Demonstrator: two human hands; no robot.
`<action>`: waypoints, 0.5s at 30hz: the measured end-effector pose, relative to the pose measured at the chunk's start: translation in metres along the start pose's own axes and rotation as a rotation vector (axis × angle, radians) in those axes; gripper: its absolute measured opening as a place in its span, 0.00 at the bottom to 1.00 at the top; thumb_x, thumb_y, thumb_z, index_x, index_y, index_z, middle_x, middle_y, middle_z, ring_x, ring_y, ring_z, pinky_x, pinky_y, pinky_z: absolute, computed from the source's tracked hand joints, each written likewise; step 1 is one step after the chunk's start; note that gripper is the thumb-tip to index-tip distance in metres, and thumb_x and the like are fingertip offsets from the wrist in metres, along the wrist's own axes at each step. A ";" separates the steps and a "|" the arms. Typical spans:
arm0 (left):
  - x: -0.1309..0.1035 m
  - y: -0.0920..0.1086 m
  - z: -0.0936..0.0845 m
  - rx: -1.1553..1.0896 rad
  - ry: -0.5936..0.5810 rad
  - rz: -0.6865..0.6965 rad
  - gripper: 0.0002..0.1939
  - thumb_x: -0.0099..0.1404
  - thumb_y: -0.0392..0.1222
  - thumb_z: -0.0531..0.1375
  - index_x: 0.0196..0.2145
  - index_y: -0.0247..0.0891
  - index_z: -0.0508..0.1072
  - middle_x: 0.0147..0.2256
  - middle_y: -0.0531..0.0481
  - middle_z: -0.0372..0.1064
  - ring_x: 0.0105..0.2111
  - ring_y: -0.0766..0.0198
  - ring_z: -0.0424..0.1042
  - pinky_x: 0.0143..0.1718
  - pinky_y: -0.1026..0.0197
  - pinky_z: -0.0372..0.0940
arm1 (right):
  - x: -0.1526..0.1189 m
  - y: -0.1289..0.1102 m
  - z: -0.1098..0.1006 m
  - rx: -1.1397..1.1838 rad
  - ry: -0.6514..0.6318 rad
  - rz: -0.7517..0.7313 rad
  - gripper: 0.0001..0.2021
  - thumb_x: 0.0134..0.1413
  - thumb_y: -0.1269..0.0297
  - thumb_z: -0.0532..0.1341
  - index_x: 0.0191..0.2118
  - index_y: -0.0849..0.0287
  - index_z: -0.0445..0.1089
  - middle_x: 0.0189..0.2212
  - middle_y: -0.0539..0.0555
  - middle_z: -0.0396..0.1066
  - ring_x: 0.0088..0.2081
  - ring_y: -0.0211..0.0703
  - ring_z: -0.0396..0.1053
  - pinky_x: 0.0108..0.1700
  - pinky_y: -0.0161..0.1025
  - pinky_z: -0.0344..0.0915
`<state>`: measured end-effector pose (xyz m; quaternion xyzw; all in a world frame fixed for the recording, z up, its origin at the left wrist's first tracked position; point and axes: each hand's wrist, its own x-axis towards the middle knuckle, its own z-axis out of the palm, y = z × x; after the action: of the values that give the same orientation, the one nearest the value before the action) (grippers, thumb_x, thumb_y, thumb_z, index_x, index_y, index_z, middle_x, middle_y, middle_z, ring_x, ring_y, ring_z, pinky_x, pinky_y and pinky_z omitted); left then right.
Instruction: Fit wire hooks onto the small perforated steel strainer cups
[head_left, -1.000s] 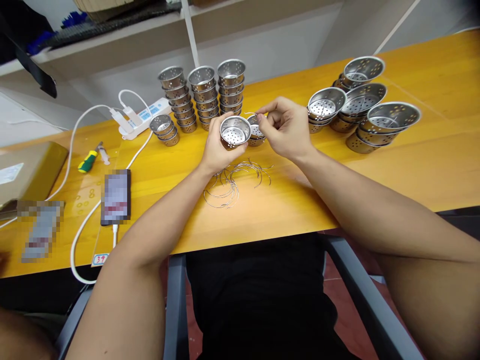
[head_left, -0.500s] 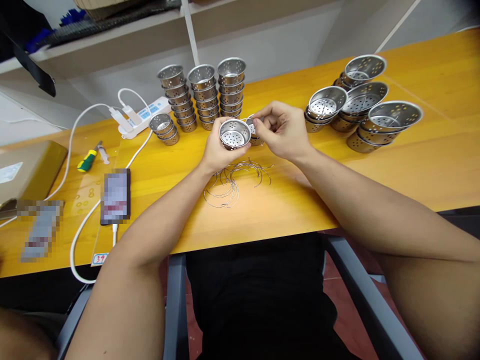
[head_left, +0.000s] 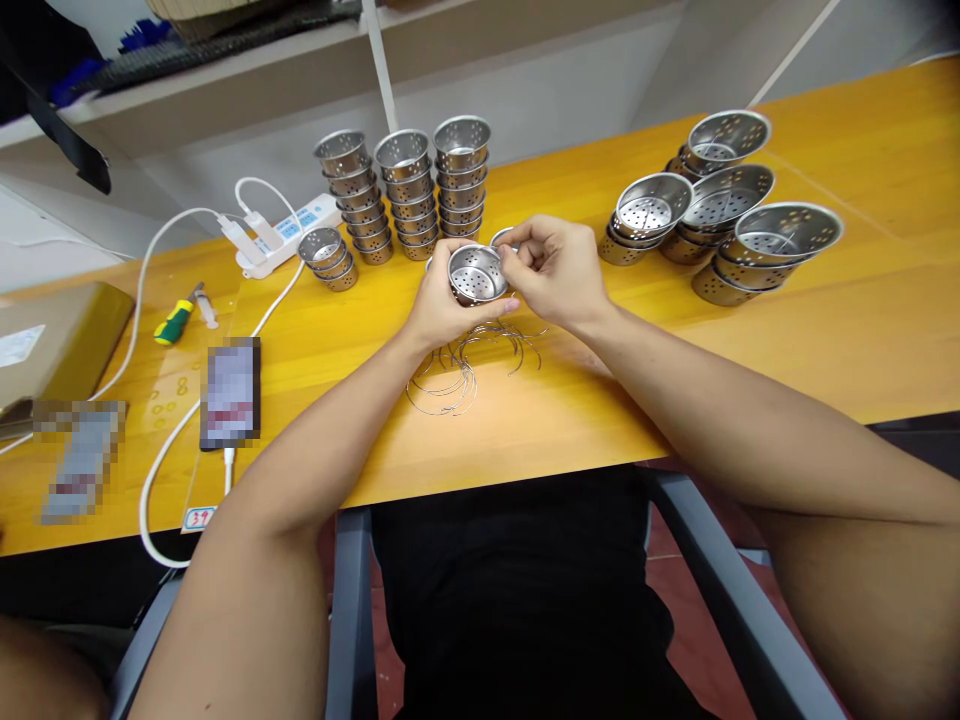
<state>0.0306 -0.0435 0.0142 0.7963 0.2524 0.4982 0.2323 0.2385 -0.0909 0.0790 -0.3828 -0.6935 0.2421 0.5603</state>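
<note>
My left hand (head_left: 439, 305) is wrapped round a small perforated metal cup (head_left: 478, 275), whose open mouth tilts toward me. At the cup's right rim, the thumb and forefinger of my right hand (head_left: 559, 268) are pinched together; what lies between them, if anything, is too small to make out. Behind the two hands another metal cup (head_left: 501, 238) stands on the table, mostly hidden. Several thin curved wires (head_left: 457, 372) lie loosely on the wood below the held cup.
Tall stacks of perforated cups (head_left: 405, 190) stand at the back, beside a short stack (head_left: 328, 260). More stacks (head_left: 780, 240) are at the right. A power strip (head_left: 289, 240), phone (head_left: 230, 393), yellow-green-handled tool (head_left: 176, 320) and cardboard box (head_left: 67, 345) occupy the left.
The held cup has shifted slightly right and toward me in my left hand. My right hand has come a little lower and left, and its fingertips now meet the cup's rim.
</note>
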 end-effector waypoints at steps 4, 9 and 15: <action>0.000 0.003 -0.001 0.026 0.006 0.001 0.50 0.62 0.75 0.78 0.68 0.46 0.65 0.56 0.46 0.78 0.55 0.51 0.83 0.64 0.43 0.78 | -0.001 -0.005 0.003 0.017 -0.003 -0.006 0.16 0.66 0.44 0.77 0.41 0.49 0.80 0.21 0.46 0.63 0.24 0.42 0.57 0.28 0.46 0.64; 0.002 0.007 -0.006 -0.073 -0.008 -0.038 0.44 0.66 0.81 0.70 0.62 0.45 0.69 0.55 0.44 0.81 0.51 0.55 0.84 0.56 0.50 0.79 | 0.004 -0.017 -0.012 0.130 -0.186 -0.033 0.24 0.65 0.32 0.76 0.39 0.50 0.82 0.32 0.54 0.77 0.32 0.46 0.67 0.33 0.46 0.67; 0.005 0.009 -0.009 -0.130 -0.028 -0.068 0.45 0.64 0.84 0.70 0.60 0.45 0.71 0.53 0.45 0.80 0.49 0.57 0.83 0.52 0.53 0.79 | 0.009 -0.021 -0.021 0.291 -0.374 0.068 0.30 0.49 0.28 0.83 0.38 0.49 0.81 0.29 0.50 0.73 0.29 0.43 0.62 0.31 0.46 0.64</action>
<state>0.0256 -0.0466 0.0270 0.7774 0.2431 0.4942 0.3039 0.2525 -0.0986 0.1057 -0.2695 -0.7297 0.4251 0.4628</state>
